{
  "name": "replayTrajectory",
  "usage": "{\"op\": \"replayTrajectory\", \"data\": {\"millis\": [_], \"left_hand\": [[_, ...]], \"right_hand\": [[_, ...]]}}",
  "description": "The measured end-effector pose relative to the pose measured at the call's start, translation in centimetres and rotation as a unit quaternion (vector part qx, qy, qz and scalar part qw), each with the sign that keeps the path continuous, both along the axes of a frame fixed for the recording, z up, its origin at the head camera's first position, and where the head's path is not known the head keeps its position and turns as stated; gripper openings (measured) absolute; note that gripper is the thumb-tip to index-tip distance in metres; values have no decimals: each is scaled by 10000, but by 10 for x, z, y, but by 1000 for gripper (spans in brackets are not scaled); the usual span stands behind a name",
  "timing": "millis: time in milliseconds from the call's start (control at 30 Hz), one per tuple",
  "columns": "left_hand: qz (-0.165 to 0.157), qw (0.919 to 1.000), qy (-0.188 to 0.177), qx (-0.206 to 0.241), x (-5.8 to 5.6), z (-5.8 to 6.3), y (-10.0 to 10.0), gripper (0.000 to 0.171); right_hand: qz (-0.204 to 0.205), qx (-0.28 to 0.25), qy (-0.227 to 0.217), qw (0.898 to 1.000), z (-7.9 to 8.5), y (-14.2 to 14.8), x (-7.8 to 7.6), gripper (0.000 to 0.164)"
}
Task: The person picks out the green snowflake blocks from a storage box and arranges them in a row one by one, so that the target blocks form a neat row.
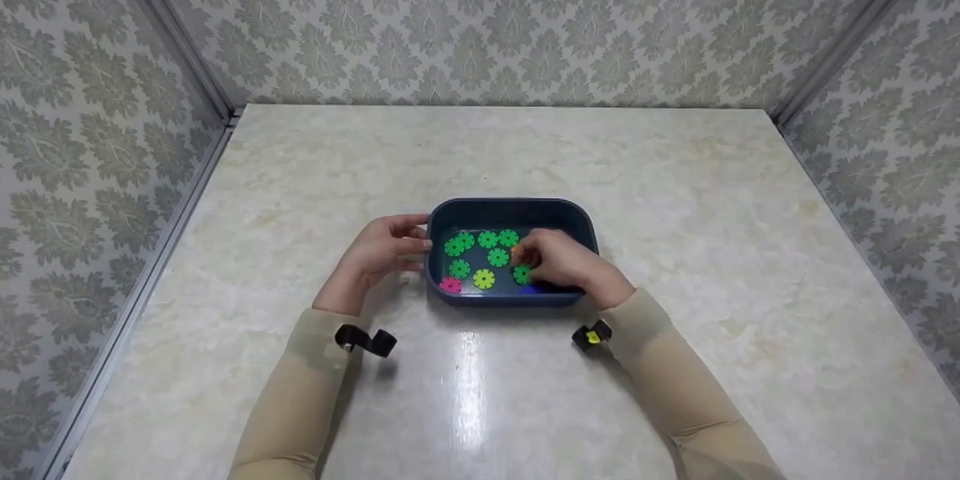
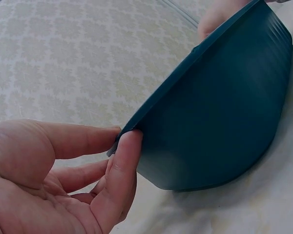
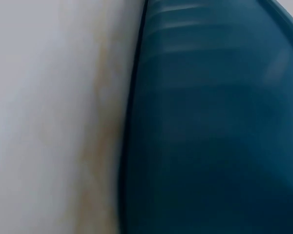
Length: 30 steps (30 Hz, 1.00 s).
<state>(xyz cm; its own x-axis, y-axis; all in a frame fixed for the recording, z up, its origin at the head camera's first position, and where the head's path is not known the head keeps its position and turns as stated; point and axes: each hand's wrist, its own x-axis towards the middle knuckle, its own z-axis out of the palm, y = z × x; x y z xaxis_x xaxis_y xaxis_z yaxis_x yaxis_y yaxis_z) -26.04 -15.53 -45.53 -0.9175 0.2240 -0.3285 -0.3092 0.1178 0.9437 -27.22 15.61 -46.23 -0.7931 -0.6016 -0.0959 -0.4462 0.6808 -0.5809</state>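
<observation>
A dark blue plastic basin (image 1: 510,300) stands on the table with several notched snowflake building discs on its floor. Most are green, like the green disc (image 1: 487,239); there is also a yellow disc (image 1: 484,279), a pink disc (image 1: 451,285) and part of a blue disc (image 1: 529,289). My left hand (image 1: 386,247) holds the basin's left rim, thumb and fingertips at the edge (image 2: 124,129). Inside the basin's right half, my right hand (image 1: 559,259) has curled fingers at an orange disc (image 1: 514,250), mostly hidden by them. The right wrist view shows only the basin's outer wall (image 3: 210,122).
The pale marbled table (image 1: 675,187) extends around the basin. Patterned wall panels (image 1: 480,22) enclose the back and both sides. A black strap (image 1: 365,340) sits at the left wrist and another strap (image 1: 592,335) at the right.
</observation>
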Motion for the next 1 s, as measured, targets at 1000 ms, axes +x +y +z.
{"op": "replayTrajectory", "data": {"millis": [1000], "left_hand": [[79,9998,-99,179,0,-2,1,60]], "right_hand": [[-623,-2153,-1481,9632,27,31,-9,38]]}}
